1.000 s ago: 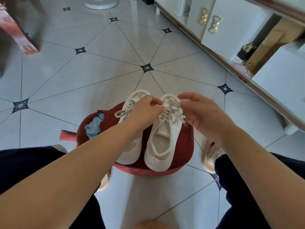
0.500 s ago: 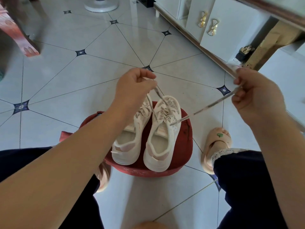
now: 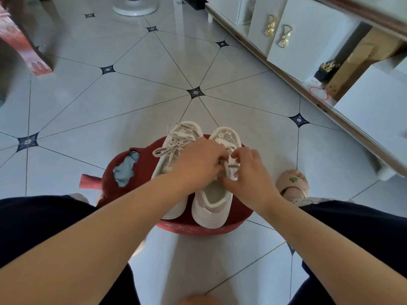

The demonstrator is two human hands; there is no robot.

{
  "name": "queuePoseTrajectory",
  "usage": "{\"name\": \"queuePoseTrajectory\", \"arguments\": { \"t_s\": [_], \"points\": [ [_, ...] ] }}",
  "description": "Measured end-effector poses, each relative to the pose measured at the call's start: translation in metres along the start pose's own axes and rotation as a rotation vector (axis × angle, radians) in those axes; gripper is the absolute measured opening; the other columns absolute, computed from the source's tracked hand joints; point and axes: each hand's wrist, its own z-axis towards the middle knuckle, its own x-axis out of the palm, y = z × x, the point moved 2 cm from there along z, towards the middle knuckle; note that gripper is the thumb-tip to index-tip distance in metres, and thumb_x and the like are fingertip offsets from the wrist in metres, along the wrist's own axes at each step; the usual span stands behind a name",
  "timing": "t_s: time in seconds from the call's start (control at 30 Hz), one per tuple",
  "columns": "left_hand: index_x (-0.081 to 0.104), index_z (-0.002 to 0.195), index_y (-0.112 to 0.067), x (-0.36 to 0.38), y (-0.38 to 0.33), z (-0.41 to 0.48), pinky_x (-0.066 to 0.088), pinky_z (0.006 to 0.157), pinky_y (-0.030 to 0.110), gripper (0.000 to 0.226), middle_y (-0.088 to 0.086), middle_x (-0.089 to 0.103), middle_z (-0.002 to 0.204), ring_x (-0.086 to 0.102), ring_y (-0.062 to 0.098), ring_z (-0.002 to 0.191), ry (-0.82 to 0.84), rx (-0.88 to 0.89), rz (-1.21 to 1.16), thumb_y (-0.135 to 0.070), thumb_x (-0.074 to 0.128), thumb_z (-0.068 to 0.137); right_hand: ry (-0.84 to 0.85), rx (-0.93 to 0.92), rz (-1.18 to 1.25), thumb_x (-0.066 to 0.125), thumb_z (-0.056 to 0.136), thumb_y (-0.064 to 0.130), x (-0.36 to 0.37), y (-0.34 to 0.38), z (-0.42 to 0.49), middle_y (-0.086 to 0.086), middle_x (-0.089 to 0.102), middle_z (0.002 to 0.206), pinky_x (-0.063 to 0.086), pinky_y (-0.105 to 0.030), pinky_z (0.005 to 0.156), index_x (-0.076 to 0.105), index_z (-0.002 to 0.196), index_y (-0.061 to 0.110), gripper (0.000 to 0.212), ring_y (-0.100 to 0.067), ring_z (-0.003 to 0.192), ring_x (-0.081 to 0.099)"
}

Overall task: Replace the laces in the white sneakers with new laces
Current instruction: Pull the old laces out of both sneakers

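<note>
Left hand (image 3: 198, 161) and right hand (image 3: 251, 175) meet over the right-side sneaker (image 3: 211, 208). Both grips are narrow, fingers curled onto its lace (image 3: 231, 166). The second sneaker (image 3: 180, 137) lies touching beside it, bow tied. Both rest on a red stool (image 3: 198, 230). A pink slipper (image 3: 293, 181) stands to the right on the tiled floor (image 3: 132, 102), with a white cabinet (image 3: 308, 40) beyond.

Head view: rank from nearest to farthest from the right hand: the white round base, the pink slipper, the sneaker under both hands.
1. Sneaker, held at its lacing by the right hand.
2. Pink slipper, just to the hand's right.
3. White round base, far off, upper left.
</note>
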Motion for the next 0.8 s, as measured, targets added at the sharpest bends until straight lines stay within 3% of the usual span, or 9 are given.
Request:
{"name": "queuePoseTrajectory", "arguments": {
  "t_s": [0.2, 0.33, 0.47, 0.53, 0.67, 0.8],
  "points": [
    [0.063, 0.103, -0.016, 0.004, 0.004, 0.008, 0.036, 0.073, 0.027, 0.02, 0.003, 0.059, 0.1, 0.053, 0.021, 0.098, -0.036, -0.008, 0.05, -0.018, 0.051, 0.088, -0.075, -0.062, 0.12, 0.07, 0.076, 0.018, -0.001, -0.005, 0.002, 0.0, 0.034, 0.112, 0.052, -0.035, 0.078, 0.042, 0.121, 0.008, 0.053, -0.025, 0.086, 0.06],
    [0.064, 0.096, -0.015, 0.007, 0.006, 0.007, 0.037, 0.075, 0.027, 0.014, -0.001, 0.055, 0.096, 0.05, 0.017, 0.092, -0.045, 0.028, -0.014, -0.018, 0.054, 0.086, -0.101, -0.069, 0.145, 0.07, 0.077, 0.016, -0.001, -0.007, 0.0, 0.002, 0.035, 0.11, 0.051, -0.027, 0.076, 0.042, 0.122, 0.008, 0.053, -0.007, 0.076, 0.053],
    [0.054, 0.077, -0.017, 0.005, 0.012, 0.005, 0.037, 0.062, 0.021, 0.008, -0.008, 0.052, 0.074, 0.046, 0.01, 0.069, -0.156, -0.263, -0.421, -0.014, 0.057, 0.084, -0.129, 0.04, 0.214, 0.067, 0.075, 0.008, -0.014, -0.016, 0.002, 0.002, 0.039, 0.109, 0.044, -0.012, 0.066, 0.043, 0.115, 0.015, 0.047, -0.006, 0.075, 0.056],
    [0.05, 0.075, -0.019, 0.007, 0.015, 0.003, 0.036, 0.058, 0.019, 0.013, -0.008, 0.051, 0.07, 0.05, 0.012, 0.069, -0.103, -0.371, -0.484, -0.017, 0.057, 0.086, -0.169, 0.086, 0.209, 0.065, 0.075, 0.007, -0.02, -0.023, 0.004, 0.002, 0.043, 0.106, 0.04, -0.008, 0.063, 0.044, 0.11, 0.017, 0.042, -0.014, 0.082, 0.057],
    [0.052, 0.091, -0.018, 0.005, 0.002, 0.0, 0.036, 0.065, 0.024, 0.005, -0.008, 0.051, 0.083, 0.047, 0.012, 0.079, -0.053, -0.203, -0.352, -0.017, 0.056, 0.087, -0.167, 0.091, 0.194, 0.066, 0.076, 0.007, -0.021, -0.026, 0.003, 0.0, 0.049, 0.104, 0.04, -0.005, 0.061, 0.05, 0.104, 0.014, 0.034, 0.001, 0.07, 0.054],
    [0.058, 0.11, -0.02, 0.005, -0.009, 0.005, 0.038, 0.088, 0.03, 0.024, -0.006, 0.056, 0.105, 0.046, 0.015, 0.102, -0.067, 0.006, -0.095, -0.023, 0.058, 0.086, -0.183, 0.058, 0.22, 0.07, 0.075, 0.01, -0.02, -0.022, 0.001, 0.0, 0.054, 0.096, 0.042, -0.009, 0.063, 0.049, 0.097, 0.018, 0.031, 0.002, 0.067, 0.053]
  ]
}}
